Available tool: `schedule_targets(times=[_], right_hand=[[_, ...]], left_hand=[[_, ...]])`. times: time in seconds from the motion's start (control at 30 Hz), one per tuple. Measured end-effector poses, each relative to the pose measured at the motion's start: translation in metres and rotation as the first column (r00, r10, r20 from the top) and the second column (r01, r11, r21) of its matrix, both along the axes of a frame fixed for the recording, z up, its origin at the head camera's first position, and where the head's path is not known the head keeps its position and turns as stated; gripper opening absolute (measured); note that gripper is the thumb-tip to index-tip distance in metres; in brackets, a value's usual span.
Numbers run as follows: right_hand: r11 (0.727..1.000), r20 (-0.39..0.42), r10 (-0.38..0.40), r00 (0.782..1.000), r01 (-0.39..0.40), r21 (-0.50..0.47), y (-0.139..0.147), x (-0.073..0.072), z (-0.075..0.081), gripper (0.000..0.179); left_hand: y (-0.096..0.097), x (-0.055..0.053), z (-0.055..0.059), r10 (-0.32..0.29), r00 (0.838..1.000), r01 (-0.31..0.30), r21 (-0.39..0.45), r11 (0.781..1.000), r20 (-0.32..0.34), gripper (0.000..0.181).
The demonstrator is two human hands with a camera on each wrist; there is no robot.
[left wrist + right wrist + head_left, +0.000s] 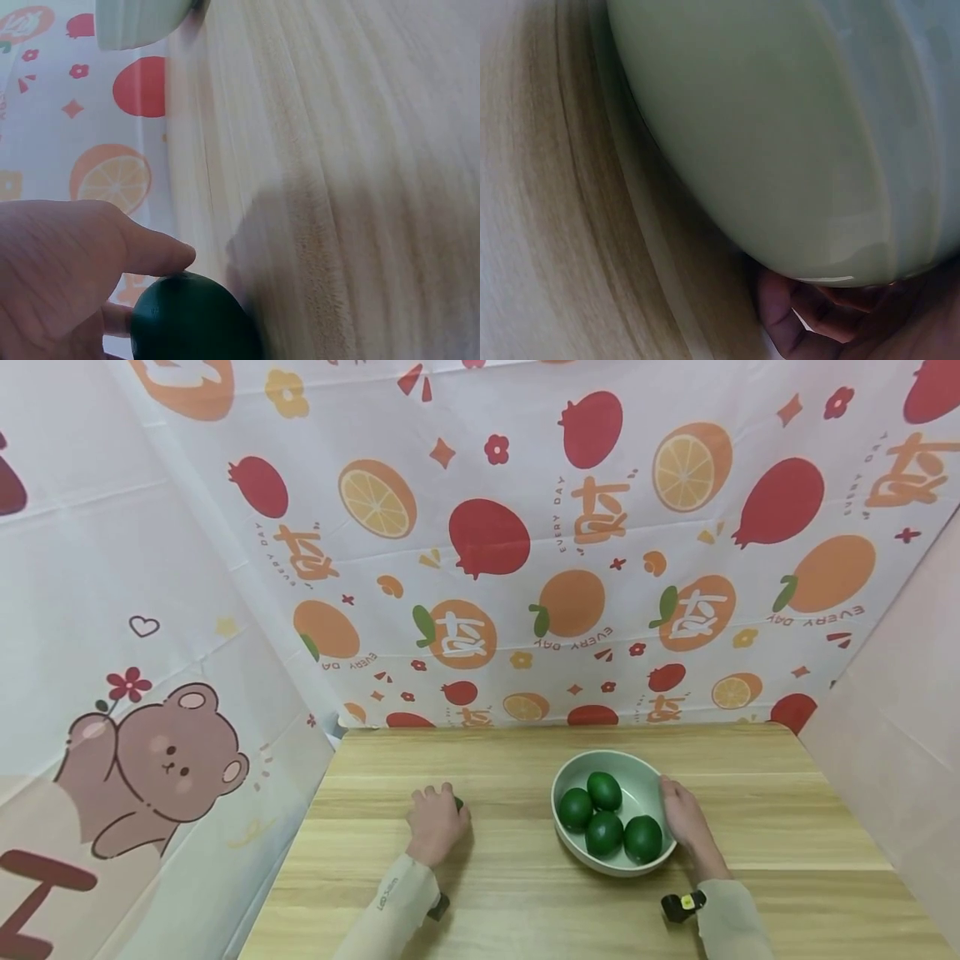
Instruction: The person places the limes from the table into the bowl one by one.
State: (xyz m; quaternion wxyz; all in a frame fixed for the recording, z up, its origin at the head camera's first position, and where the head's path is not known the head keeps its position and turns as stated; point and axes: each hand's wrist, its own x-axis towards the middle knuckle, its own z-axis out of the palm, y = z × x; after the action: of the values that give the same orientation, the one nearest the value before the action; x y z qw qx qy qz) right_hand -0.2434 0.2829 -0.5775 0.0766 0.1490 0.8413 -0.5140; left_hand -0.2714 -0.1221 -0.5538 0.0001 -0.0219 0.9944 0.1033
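On the left part of the table, my left hand (437,823) grips a smooth, dark green round fruit (191,321). In the head view the hand covers most of this fruit; the left wrist view shows the thumb against its upper side. A pale green bowl (636,770) stands right of the middle, with several similar dark green fruits (604,833) inside. At the bowl's right side my right hand (684,814) holds it near the rim. The right wrist view shows curled fingers (778,304) against the bowl's outer wall.
The wooden table (510,910) extends to a patterned cloth (510,635) hanging along its back edge. More cloth hangs at the left, with a printed bear (168,760), and at the right. A small black device (681,907) is on the right wrist.
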Motion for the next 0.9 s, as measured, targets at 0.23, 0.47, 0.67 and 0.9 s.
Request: schedule_targets(times=[0.23, 0.47, 0.67, 0.9], right_hand=[[1.000, 0.003, 0.006, 1.000, -0.006, -0.001, 0.0015, -0.0006, 0.0013, 0.088], [1.000, 0.008, -0.003, 1.000, 0.003, -0.006, 0.0013, 0.0000, 0.0005, 0.087], [1.000, -0.004, 0.002, 1.000, -0.002, 0.001, 0.0005, -0.0010, 0.0011, 0.087], [1.000, -0.003, 0.003, 1.000, -0.003, 0.007, 0.0008, -0.0004, -0.0006, 0.087]], left_hand=[[0.0017, 0.0021, 0.0011, -0.022, 1.000, 0.022, 0.039, 0.999, -0.001, 0.047], [0.0033, 0.0020, 0.0004, -0.045, 0.999, 0.045, 0.048, 0.998, -0.001, 0.041], [0.0039, 0.0021, 0.0013, -0.064, 0.998, 0.065, 0.020, 0.998, -0.025, 0.036], [0.0039, 0.0031, 0.0023, -0.078, 0.996, 0.079, 0.026, 0.997, -0.037, 0.035]])
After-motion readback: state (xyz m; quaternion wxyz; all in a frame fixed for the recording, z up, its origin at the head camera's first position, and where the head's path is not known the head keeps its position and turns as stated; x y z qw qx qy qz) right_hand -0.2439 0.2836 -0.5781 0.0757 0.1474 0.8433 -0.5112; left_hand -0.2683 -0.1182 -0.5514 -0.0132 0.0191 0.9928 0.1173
